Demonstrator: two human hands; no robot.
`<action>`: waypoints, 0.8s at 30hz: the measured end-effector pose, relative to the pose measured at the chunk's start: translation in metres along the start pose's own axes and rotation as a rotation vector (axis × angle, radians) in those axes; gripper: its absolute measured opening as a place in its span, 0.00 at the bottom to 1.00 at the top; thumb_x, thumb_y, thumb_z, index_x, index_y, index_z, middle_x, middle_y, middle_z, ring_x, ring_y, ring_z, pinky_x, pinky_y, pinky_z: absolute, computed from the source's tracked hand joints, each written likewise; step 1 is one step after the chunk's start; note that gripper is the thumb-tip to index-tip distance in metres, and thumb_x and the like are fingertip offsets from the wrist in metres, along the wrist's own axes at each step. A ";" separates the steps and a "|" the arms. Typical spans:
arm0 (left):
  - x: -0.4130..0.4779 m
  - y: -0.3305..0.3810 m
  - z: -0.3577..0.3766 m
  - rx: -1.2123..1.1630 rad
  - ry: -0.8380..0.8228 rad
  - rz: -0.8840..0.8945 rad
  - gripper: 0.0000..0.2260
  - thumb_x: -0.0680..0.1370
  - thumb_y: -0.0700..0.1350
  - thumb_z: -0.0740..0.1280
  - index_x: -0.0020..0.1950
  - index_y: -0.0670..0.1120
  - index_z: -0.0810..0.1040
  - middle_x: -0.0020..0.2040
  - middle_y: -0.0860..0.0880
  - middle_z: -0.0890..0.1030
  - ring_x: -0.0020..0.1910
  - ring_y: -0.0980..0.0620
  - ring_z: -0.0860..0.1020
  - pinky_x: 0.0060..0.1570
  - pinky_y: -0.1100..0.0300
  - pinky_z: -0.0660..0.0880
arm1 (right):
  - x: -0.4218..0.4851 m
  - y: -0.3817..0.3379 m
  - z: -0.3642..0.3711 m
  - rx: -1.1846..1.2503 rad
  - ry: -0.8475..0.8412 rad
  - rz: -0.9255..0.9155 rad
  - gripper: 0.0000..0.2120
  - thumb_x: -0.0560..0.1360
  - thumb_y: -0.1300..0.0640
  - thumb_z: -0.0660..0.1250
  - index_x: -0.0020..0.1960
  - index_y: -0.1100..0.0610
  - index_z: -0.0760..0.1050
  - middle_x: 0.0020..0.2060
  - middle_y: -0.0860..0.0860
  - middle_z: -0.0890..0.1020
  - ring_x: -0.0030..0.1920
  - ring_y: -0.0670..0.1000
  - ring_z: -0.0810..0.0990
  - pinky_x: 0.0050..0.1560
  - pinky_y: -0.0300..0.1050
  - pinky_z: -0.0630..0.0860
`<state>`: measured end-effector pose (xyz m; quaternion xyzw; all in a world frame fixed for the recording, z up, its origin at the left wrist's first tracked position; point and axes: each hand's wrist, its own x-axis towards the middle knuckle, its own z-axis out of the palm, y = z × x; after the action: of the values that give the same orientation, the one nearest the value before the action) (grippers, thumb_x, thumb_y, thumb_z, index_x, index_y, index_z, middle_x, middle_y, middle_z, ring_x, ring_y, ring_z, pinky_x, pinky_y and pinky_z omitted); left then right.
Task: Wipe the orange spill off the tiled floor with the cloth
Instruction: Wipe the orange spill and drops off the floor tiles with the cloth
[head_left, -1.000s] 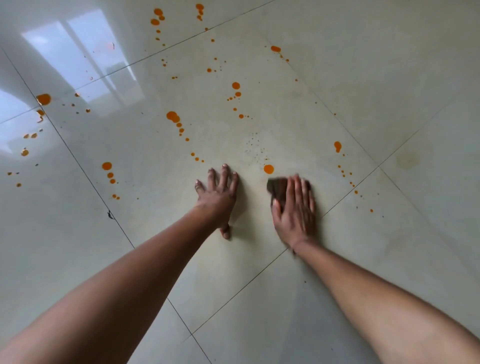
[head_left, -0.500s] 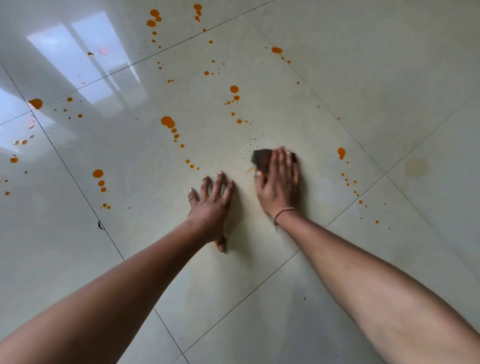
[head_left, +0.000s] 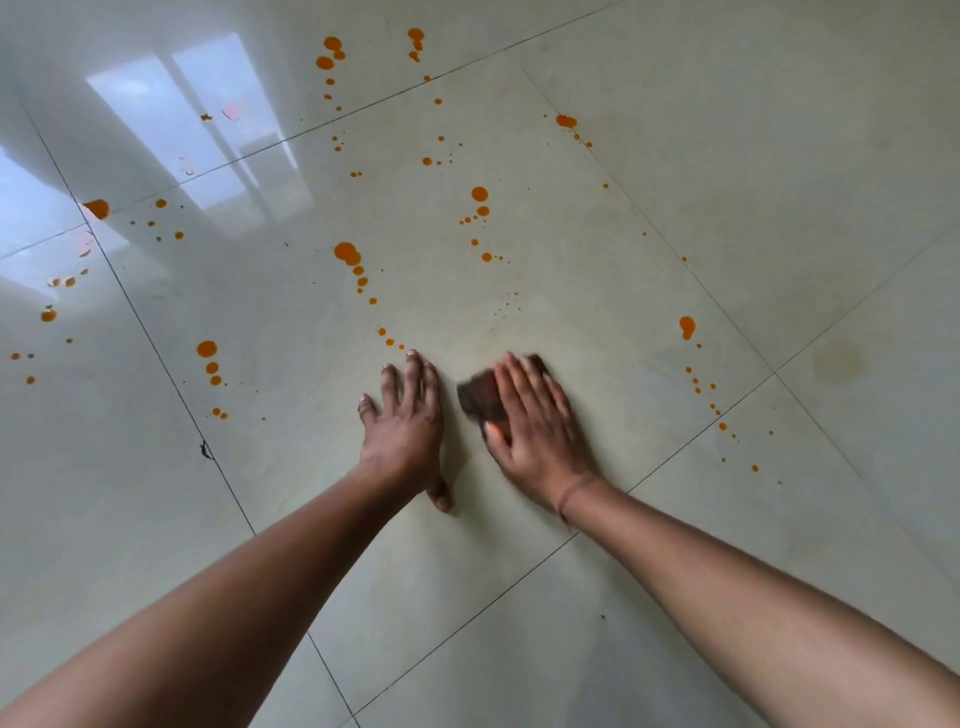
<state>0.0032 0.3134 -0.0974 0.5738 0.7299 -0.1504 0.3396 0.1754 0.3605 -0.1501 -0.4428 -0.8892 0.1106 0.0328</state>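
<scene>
Two hands are laid on the glossy tiled floor (head_left: 727, 156), close together but apart. The left hand (head_left: 405, 426) is spread palm-down on the bare tile with straight fingers and nothing held. The right hand (head_left: 535, 436) is pressed flat on a small dark brown cloth (head_left: 480, 397), fingers extended over it rather than curled round it; the cloth is seen jutting out from under the fingers towards the left hand (its outline is blurred). A thin band (head_left: 571, 493) is worn on the right wrist. The orange spill (head_left: 347, 253) is scattered as round drops and fine specks across the tiles beyond and to both sides of the hands, the nearest trail ending just beside the left fingertips. A bright window reflection (head_left: 208, 130) is caught in the tiles at upper left, and a faint yellowish stain (head_left: 836, 361) is seen on the tile at far right.
</scene>
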 end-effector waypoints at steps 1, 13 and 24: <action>0.000 0.000 -0.001 -0.012 -0.004 -0.001 0.71 0.55 0.54 0.83 0.76 0.39 0.31 0.75 0.41 0.28 0.75 0.35 0.33 0.72 0.32 0.46 | -0.014 0.016 -0.005 0.009 -0.024 -0.051 0.33 0.75 0.44 0.54 0.76 0.60 0.60 0.75 0.56 0.63 0.76 0.55 0.58 0.73 0.52 0.56; 0.000 0.002 -0.005 -0.012 -0.028 -0.027 0.70 0.56 0.53 0.84 0.76 0.40 0.32 0.76 0.41 0.30 0.75 0.35 0.34 0.71 0.32 0.46 | 0.025 0.034 -0.009 0.007 -0.042 -0.129 0.33 0.76 0.44 0.54 0.76 0.60 0.60 0.75 0.56 0.63 0.76 0.55 0.59 0.74 0.53 0.56; -0.001 0.001 -0.003 -0.018 -0.014 -0.027 0.71 0.55 0.54 0.84 0.77 0.41 0.31 0.76 0.42 0.30 0.75 0.36 0.34 0.72 0.33 0.46 | -0.012 0.027 -0.008 0.015 -0.032 -0.133 0.33 0.75 0.45 0.55 0.76 0.60 0.60 0.75 0.56 0.62 0.76 0.55 0.59 0.73 0.53 0.56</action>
<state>0.0036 0.3152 -0.0944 0.5597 0.7366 -0.1522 0.3480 0.2045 0.3679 -0.1481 -0.3806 -0.9162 0.1218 0.0290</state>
